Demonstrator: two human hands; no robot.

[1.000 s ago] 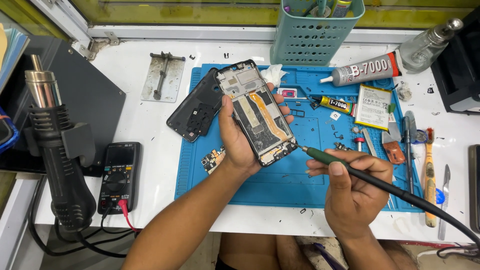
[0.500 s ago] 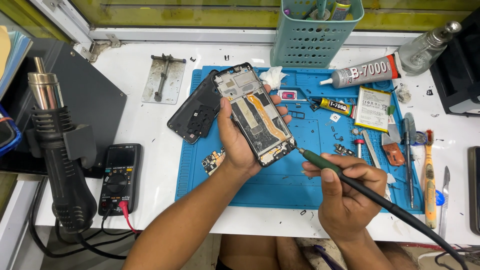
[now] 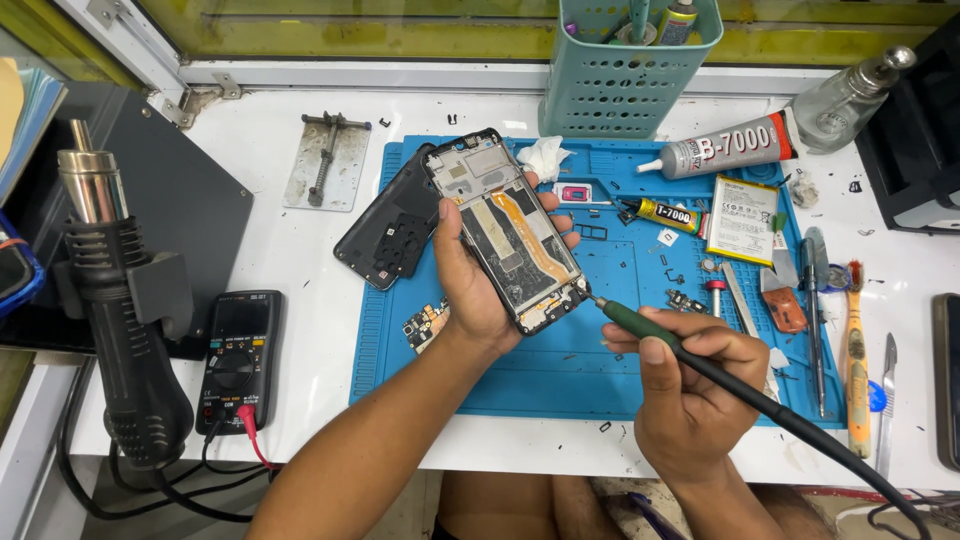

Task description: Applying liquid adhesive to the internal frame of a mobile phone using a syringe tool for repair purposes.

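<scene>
We see the left hand (image 3: 478,285) wrapped around an opened black smartphone frame with exposed boards and an orange flex strip (image 3: 508,230), held tilted above the blue silicone work mat (image 3: 560,370), over its left-centre. Right hand (image 3: 690,385) is closed in a pen grip on a green-handled soldering iron with black cable (image 3: 650,330); its tip touches the phone's lower right corner. Black back cover (image 3: 388,232) lies across the mat's left edge, a small circuit board (image 3: 426,325) just inside that edge. Mat's near strip below the hands is bare, giving room. Mat's right side is crowded: white battery (image 3: 742,218), grey glue tube (image 3: 728,148), tweezers and hand tools (image 3: 815,300). Teal perforated basket (image 3: 625,75) stands at the mat's far edge. Off the mat's left: black multimeter (image 3: 238,360), hot-air gun (image 3: 125,320).
</scene>
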